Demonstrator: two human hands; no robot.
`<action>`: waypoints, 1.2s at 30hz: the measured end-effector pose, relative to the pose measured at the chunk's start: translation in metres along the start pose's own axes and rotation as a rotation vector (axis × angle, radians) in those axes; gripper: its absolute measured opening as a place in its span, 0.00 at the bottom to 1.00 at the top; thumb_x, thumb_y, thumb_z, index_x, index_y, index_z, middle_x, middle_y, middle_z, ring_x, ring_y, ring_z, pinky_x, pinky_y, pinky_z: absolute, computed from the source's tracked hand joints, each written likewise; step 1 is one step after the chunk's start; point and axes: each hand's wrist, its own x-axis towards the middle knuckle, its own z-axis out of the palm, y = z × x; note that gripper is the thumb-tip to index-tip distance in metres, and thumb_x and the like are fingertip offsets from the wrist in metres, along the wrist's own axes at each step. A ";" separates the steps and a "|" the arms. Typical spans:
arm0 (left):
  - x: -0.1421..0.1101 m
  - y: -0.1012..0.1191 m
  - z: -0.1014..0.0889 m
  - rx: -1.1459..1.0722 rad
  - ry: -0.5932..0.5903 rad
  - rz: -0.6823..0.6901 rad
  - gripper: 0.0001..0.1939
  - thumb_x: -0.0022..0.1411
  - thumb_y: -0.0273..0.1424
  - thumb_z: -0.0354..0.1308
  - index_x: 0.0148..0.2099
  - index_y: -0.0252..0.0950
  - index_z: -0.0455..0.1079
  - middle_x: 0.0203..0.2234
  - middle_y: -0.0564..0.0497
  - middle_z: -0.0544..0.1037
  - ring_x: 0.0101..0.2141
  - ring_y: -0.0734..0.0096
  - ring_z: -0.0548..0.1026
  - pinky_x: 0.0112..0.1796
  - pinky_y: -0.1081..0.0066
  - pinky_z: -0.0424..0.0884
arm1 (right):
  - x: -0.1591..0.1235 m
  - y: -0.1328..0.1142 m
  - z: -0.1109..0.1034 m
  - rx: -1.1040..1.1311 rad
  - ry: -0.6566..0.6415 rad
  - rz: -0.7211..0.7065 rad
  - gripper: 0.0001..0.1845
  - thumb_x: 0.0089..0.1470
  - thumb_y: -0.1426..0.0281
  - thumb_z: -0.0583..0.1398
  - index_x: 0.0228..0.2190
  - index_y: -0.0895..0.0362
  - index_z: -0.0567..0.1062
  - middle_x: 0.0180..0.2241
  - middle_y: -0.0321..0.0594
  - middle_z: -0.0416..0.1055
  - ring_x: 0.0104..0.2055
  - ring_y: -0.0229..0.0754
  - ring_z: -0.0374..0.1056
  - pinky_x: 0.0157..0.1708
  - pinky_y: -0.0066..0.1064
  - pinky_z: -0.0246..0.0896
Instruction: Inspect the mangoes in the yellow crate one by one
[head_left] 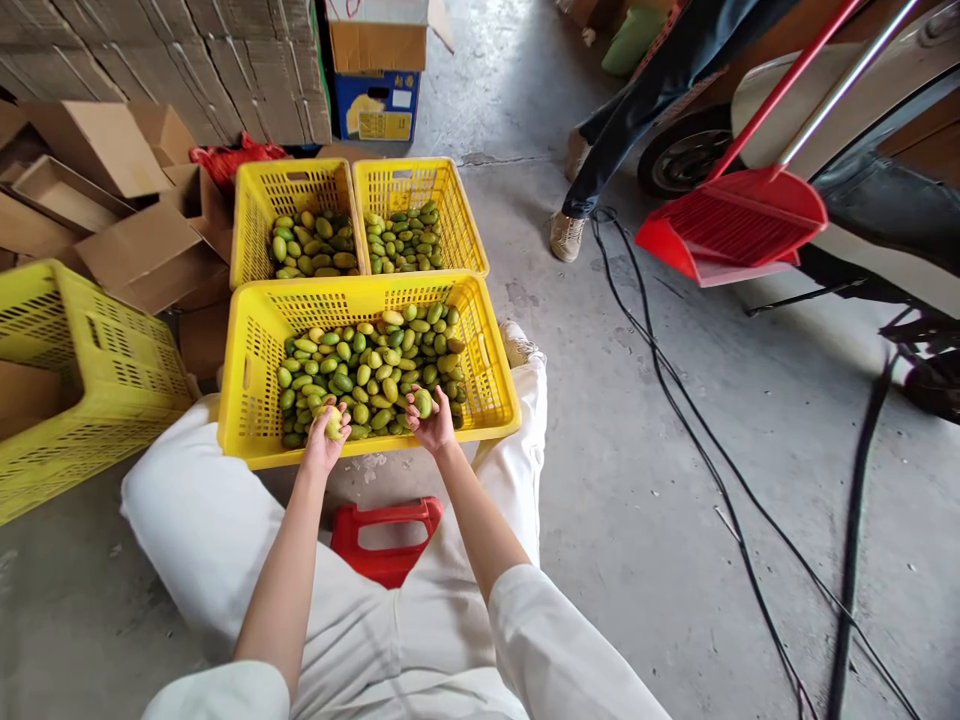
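My left hand [327,440] is closed around a yellowish-green mango [333,424] at the near edge of the large yellow crate [352,455]. A little to the right, my right hand [436,425] grips another green mango [424,403] with the palm turned up. Below and beyond both hands, many small oval mangoes [360,365], green to yellow, fill the bottom of this crate. It stands between my knees. Behind it, touching, are a left yellow crate [255,225] and a right yellow crate [469,225], each holding similar mangoes.
An open yellow crate [127,370] stands at left, by piled cardboard boxes [142,240]. A red plastic stool [386,570] shows between my legs. At right are a person's leg [637,120], black cables [675,375], a red dustpan [739,225] and a scooter [892,190].
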 end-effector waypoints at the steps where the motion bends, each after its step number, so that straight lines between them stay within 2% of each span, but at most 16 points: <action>1: 0.000 0.001 0.000 -0.006 0.006 -0.005 0.09 0.53 0.29 0.65 0.39 0.35 0.72 0.33 0.49 0.75 0.27 0.77 0.71 0.25 0.79 0.68 | 0.000 0.000 0.000 -0.006 0.004 0.011 0.12 0.58 0.61 0.57 0.37 0.55 0.73 0.28 0.36 0.71 0.22 0.33 0.60 0.18 0.22 0.60; 5: 0.000 0.001 -0.002 -0.008 0.052 -0.051 0.10 0.57 0.34 0.60 0.39 0.33 0.73 0.40 0.42 0.78 0.37 0.64 0.77 0.35 0.67 0.74 | 0.001 0.001 0.000 -0.040 0.045 0.023 0.11 0.53 0.67 0.60 0.40 0.55 0.73 0.33 0.38 0.74 0.30 0.38 0.70 0.28 0.28 0.70; 7: 0.000 0.000 -0.002 0.029 0.054 -0.077 0.10 0.58 0.32 0.60 0.42 0.33 0.74 0.42 0.42 0.79 0.39 0.63 0.77 0.37 0.65 0.75 | 0.002 0.003 -0.001 -0.093 0.061 0.019 0.13 0.49 0.70 0.64 0.40 0.55 0.73 0.34 0.37 0.75 0.33 0.38 0.72 0.30 0.28 0.70; 10: 0.000 -0.001 -0.003 0.072 0.032 -0.078 0.08 0.58 0.30 0.63 0.40 0.33 0.72 0.36 0.45 0.78 0.31 0.71 0.75 0.32 0.71 0.73 | 0.001 0.005 -0.002 -0.139 0.097 0.017 0.14 0.44 0.74 0.67 0.35 0.56 0.72 0.34 0.36 0.76 0.32 0.36 0.71 0.29 0.25 0.68; 12: -0.001 -0.001 -0.003 0.056 -0.028 -0.074 0.07 0.57 0.29 0.65 0.36 0.34 0.70 0.30 0.50 0.73 0.24 0.78 0.70 0.25 0.77 0.68 | 0.001 0.005 -0.002 -0.119 0.100 0.007 0.14 0.43 0.75 0.68 0.32 0.55 0.70 0.34 0.36 0.76 0.31 0.35 0.70 0.28 0.24 0.66; 14: -0.002 0.000 -0.002 0.028 -0.079 -0.071 0.09 0.55 0.27 0.66 0.33 0.35 0.67 0.27 0.53 0.68 0.21 0.82 0.64 0.20 0.80 0.63 | 0.000 0.003 -0.002 -0.110 0.077 0.011 0.15 0.44 0.75 0.68 0.33 0.55 0.70 0.33 0.34 0.75 0.30 0.33 0.69 0.27 0.23 0.66; 19: -0.002 0.001 -0.001 0.045 -0.075 -0.054 0.10 0.55 0.26 0.66 0.38 0.36 0.69 0.30 0.53 0.68 0.20 0.84 0.61 0.18 0.82 0.58 | 0.002 0.000 -0.003 -0.098 0.042 0.017 0.17 0.46 0.73 0.68 0.38 0.53 0.71 0.29 0.31 0.72 0.25 0.30 0.65 0.18 0.17 0.55; 21: -0.002 0.001 -0.001 0.032 -0.073 -0.048 0.10 0.56 0.30 0.65 0.40 0.35 0.71 0.30 0.52 0.70 0.22 0.82 0.64 0.20 0.80 0.61 | 0.003 0.001 -0.004 -0.074 0.055 -0.004 0.14 0.48 0.70 0.67 0.38 0.53 0.71 0.30 0.32 0.72 0.27 0.32 0.68 0.20 0.20 0.60; 24: -0.001 0.001 -0.002 -0.017 -0.020 -0.037 0.11 0.56 0.34 0.62 0.40 0.34 0.72 0.33 0.47 0.74 0.29 0.72 0.72 0.29 0.73 0.71 | 0.005 0.003 -0.006 -0.076 0.069 0.001 0.17 0.47 0.69 0.65 0.41 0.53 0.71 0.34 0.36 0.75 0.35 0.40 0.73 0.29 0.30 0.71; 26: 0.000 0.001 -0.002 -0.021 0.022 -0.050 0.11 0.55 0.32 0.61 0.41 0.33 0.73 0.37 0.44 0.77 0.35 0.66 0.76 0.36 0.68 0.74 | 0.005 0.005 -0.006 -0.106 0.069 0.008 0.20 0.45 0.72 0.66 0.42 0.53 0.71 0.37 0.37 0.76 0.37 0.42 0.74 0.33 0.34 0.73; 28: 0.001 0.000 -0.002 0.010 0.043 -0.063 0.11 0.55 0.30 0.62 0.42 0.33 0.73 0.40 0.43 0.78 0.39 0.64 0.77 0.39 0.66 0.75 | 0.006 0.006 -0.006 -0.146 0.068 0.010 0.22 0.44 0.72 0.67 0.43 0.53 0.71 0.38 0.37 0.76 0.37 0.41 0.74 0.33 0.32 0.72; 31: 0.002 -0.002 -0.002 0.066 0.048 -0.044 0.12 0.54 0.27 0.66 0.43 0.34 0.73 0.41 0.44 0.79 0.37 0.67 0.77 0.37 0.68 0.75 | 0.006 0.007 -0.006 -0.170 0.068 0.005 0.20 0.46 0.69 0.69 0.42 0.53 0.71 0.34 0.34 0.75 0.33 0.37 0.73 0.30 0.26 0.70; 34: 0.003 -0.004 -0.003 0.057 0.026 -0.004 0.10 0.53 0.26 0.68 0.38 0.34 0.72 0.35 0.48 0.77 0.30 0.75 0.74 0.32 0.74 0.73 | 0.006 0.007 -0.007 -0.126 0.085 -0.014 0.17 0.46 0.69 0.69 0.37 0.53 0.70 0.28 0.30 0.72 0.29 0.33 0.70 0.28 0.22 0.67; 36: 0.004 -0.004 -0.004 0.034 0.010 0.015 0.10 0.51 0.24 0.69 0.33 0.34 0.70 0.31 0.51 0.74 0.28 0.79 0.71 0.28 0.78 0.70 | 0.006 0.006 -0.007 -0.121 0.111 -0.022 0.18 0.43 0.72 0.70 0.34 0.53 0.68 0.28 0.30 0.73 0.29 0.33 0.70 0.27 0.21 0.66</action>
